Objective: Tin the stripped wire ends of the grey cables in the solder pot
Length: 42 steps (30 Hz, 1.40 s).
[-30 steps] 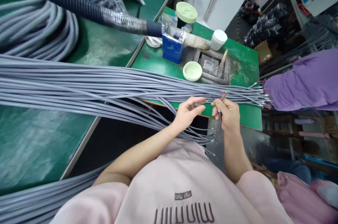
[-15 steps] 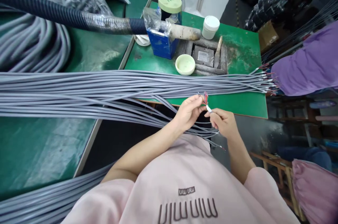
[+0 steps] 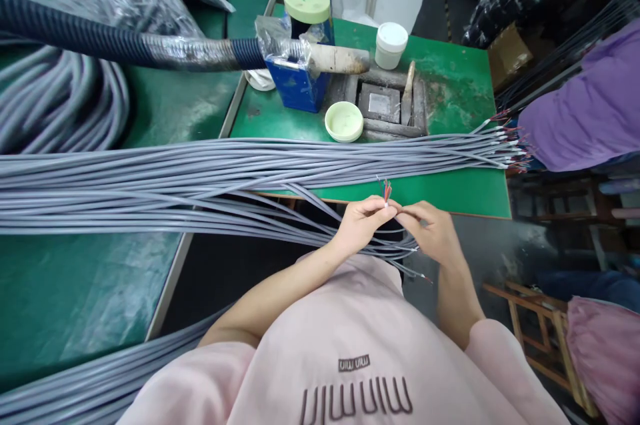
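Note:
Between my hands is the stripped end of a grey cable, its thin coloured wires fanning upward in red, blue and other colours. My left hand pinches it at the base of the wires, thumb against fingers. Close beside it, my right hand is closed too, its thumb and fingertips meeting at the same cable end just below the wires. The cable's white sleeve is mostly covered by my fingers. Several other grey cables run in from the left beneath my hands, some with bared tips near my shirt.
A thick bundle of grey cables crosses the green table. Behind it stand a solder pot with a wooden-handled scraper, a pale dish, a white tub and a ribbed hose. A person's purple sleeve is at right.
My fingers have closed over the white sleeve that showed before, and my hands have come nearer each other. The coloured wires now point up more loosely. The view has shifted slightly.

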Each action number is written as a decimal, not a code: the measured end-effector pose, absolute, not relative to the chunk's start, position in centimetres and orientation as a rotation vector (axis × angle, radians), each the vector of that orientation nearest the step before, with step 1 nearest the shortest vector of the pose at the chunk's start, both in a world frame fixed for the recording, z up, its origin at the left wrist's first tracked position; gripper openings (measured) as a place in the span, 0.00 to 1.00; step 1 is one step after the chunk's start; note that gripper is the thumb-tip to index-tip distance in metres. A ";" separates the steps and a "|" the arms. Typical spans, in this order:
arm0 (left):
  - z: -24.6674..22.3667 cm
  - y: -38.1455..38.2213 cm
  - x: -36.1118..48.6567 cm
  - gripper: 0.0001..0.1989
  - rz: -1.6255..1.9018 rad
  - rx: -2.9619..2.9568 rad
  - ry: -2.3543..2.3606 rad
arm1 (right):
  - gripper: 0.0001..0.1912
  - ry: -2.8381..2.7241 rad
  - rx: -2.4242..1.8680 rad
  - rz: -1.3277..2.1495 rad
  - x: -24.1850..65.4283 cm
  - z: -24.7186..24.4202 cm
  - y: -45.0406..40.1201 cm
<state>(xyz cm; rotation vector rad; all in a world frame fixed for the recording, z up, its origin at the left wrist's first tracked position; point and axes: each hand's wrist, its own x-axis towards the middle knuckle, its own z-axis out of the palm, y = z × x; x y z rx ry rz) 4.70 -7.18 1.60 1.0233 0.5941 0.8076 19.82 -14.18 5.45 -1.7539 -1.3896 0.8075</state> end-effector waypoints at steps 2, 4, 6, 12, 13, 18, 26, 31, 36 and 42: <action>1.9 -6.9 4.4 0.08 0.839 1.172 0.634 | 0.06 -1.368 -1.748 0.685 20.4 6.3 -14.0; 2.0 -6.9 4.3 0.08 0.833 1.254 0.598 | 0.06 -1.335 -1.676 0.723 20.5 6.9 -13.6; 1.8 -7.0 4.3 0.08 0.826 1.292 0.538 | 0.10 -1.298 -1.613 0.824 20.2 7.3 -13.2; 1.2 -7.6 4.0 0.09 0.753 1.231 0.428 | 0.05 -1.139 -1.538 0.847 18.4 7.8 -12.1; 1.4 -7.6 3.9 0.09 0.716 1.202 0.424 | 0.04 -1.122 -1.518 0.785 18.0 7.7 -11.9; 2.4 -7.9 3.4 0.12 0.585 1.012 0.456 | 0.07 -1.015 -1.506 0.587 17.7 7.6 -10.6; 0.7 -8.1 2.8 0.14 0.592 0.848 0.538 | 0.06 -1.125 -1.572 0.457 19.8 9.2 -11.0; 0.5 -7.7 3.1 0.14 0.609 0.867 0.441 | 0.06 -1.381 -1.713 0.570 17.4 7.9 -11.9; 0.7 -8.0 3.3 0.13 0.598 0.793 0.439 | 0.07 -1.366 -1.639 0.494 16.5 7.3 -11.5; 1.0 -7.2 3.0 0.15 0.614 0.467 0.432 | 0.06 -1.372 -1.559 0.453 16.9 6.4 -12.2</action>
